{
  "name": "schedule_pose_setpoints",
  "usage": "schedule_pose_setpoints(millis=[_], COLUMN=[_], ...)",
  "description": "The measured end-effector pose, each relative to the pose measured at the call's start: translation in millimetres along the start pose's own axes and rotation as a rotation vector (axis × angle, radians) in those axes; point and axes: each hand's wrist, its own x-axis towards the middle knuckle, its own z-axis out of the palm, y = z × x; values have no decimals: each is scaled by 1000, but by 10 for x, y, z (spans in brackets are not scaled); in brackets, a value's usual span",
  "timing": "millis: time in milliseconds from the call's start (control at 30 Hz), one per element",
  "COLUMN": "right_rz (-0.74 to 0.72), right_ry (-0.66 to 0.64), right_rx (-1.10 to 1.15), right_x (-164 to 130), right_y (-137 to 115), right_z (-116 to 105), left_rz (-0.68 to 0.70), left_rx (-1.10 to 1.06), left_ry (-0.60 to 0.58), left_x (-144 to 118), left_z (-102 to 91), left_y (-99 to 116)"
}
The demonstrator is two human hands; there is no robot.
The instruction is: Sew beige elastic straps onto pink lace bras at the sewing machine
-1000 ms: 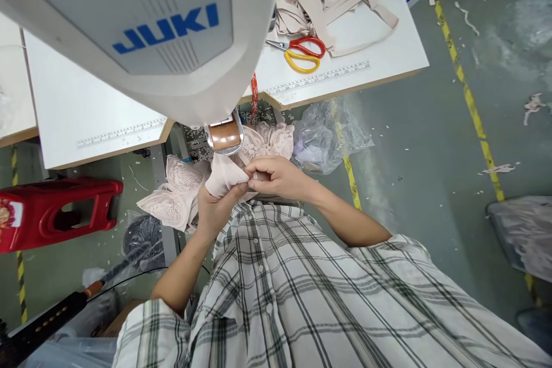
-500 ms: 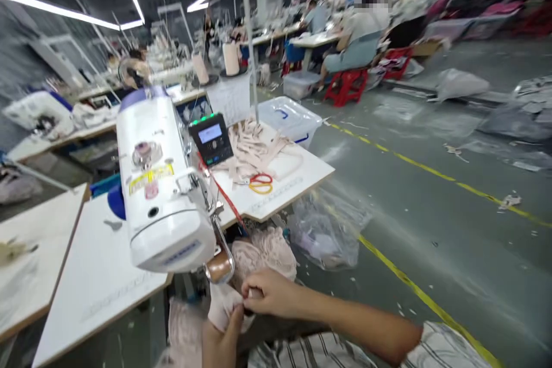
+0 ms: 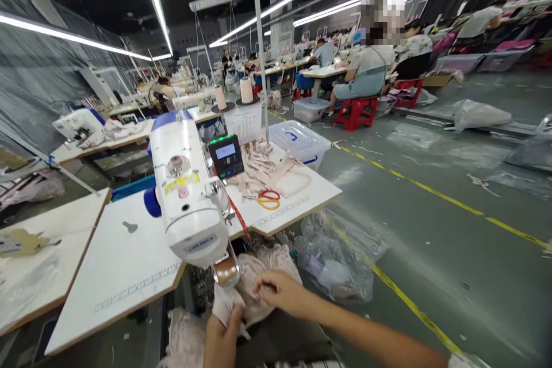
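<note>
My left hand (image 3: 222,334) pinches a pale beige piece of fabric (image 3: 225,302), thumb on top, just below the free end of the sewing machine (image 3: 190,207). To its right, my right hand (image 3: 279,293) has its fingers curled together in front of a bunched lace-like beige garment pile (image 3: 282,259). Whatever its fingertips hold, if anything, is too small to make out. Directly above the fabric is the machine's metal-framed sewing arm (image 3: 226,271). More beige cloth (image 3: 185,336) hangs at the lower left.
On the white machine table (image 3: 302,195) lie red-and-yellow scissors (image 3: 269,199) and beige strips (image 3: 263,169), beside a control panel (image 3: 226,155). A clear plastic bin (image 3: 302,138) stands behind. A plastic bag (image 3: 336,259) rests on the floor. A person (image 3: 364,75) sits on a red stool (image 3: 356,113).
My right hand has moved slightly right, away from my left hand and the fabric. My left hand keeps its pinch. The head view has tilted up, so the scene sits lower.
</note>
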Motion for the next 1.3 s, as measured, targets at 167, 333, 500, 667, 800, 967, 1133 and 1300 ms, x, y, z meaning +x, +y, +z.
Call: schedule_pose_setpoints(millis=[167, 333, 500, 667, 800, 967, 1133, 1300], right_rz=[-35, -23, -86, -112, -89, -64, -28, 78], right_ry=[80, 9, -31, -70, -114, -145, -239, -290], right_rx=[-81, -171, -206, -194, -181, -172, -165, -28], right_x=[-106, -59, -74, -34, -24, -18, 50, 81], right_y=[-64, -13, -28, -15, -44, -30, 57, 101], right_z=[-62, -76, -69, -95, -129, -181, -275, -295], left_rz=[-191, -174, -151, -116, -95, -117, -126, -99], left_rx=[-72, -98, -138, -80, -63, -39, -17, -57], left_ry=[-33, -85, -132, -175, -199, -220, -165, -135], left_x=[-46, -46, -44, 15, 73, 115, 110, 112], left_z=[-99, -47, 15, 68, 88, 115, 134, 178], left_y=[-27, -129, 35, 88, 92, 105, 104, 127])
